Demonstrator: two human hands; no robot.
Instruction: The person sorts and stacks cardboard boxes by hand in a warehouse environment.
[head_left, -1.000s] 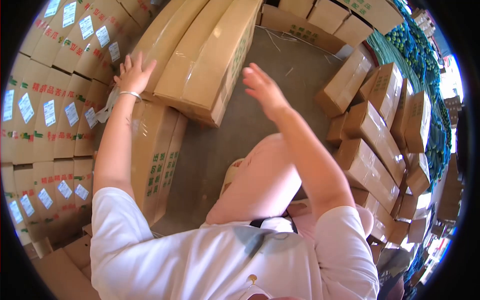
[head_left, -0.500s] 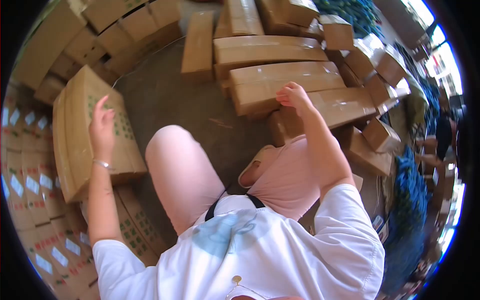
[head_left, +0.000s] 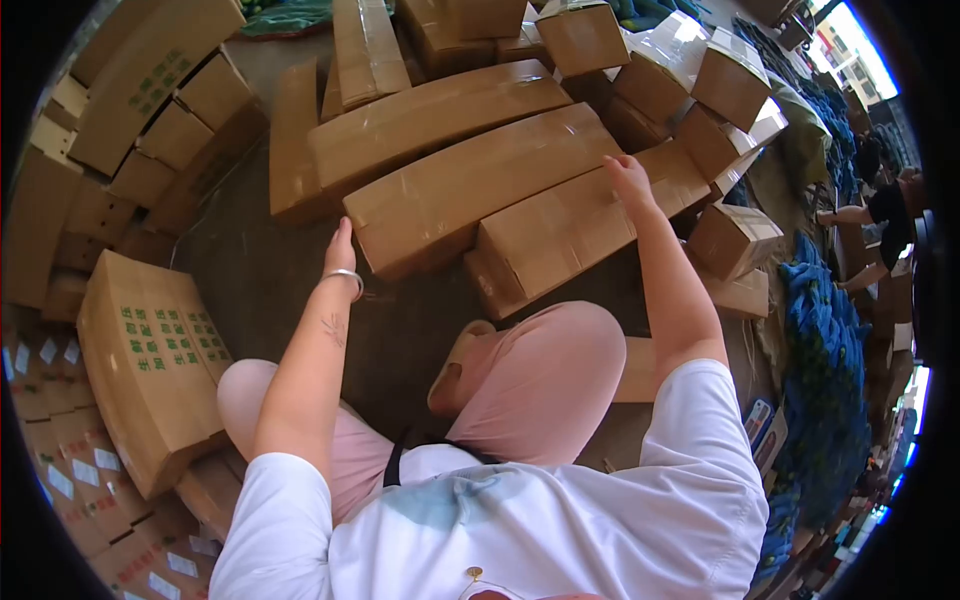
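Note:
A long, taped cardboard box (head_left: 485, 190) lies slantwise in front of me. My left hand (head_left: 341, 247) presses against its left end, thumb up at the corner and the other fingers mostly hidden. At the box's right end is my right hand (head_left: 628, 180), its fingers bent round the corner. Just below, a second long box (head_left: 565, 235) lies close to the right hand. Another long box (head_left: 440, 120) is right behind the held one.
A big box with green print (head_left: 160, 350) stands at the left, near my knee. Small boxes (head_left: 735, 240) are piled at the right, beside blue netting (head_left: 825, 370). Stacked cartons (head_left: 90, 480) fill the lower left. Another person's arm (head_left: 850, 215) shows at the far right.
The view has turned, so the boxes sit further left. My left hand has left the green-printed box's side and reached the long box's left end; my right hand is at its right end.

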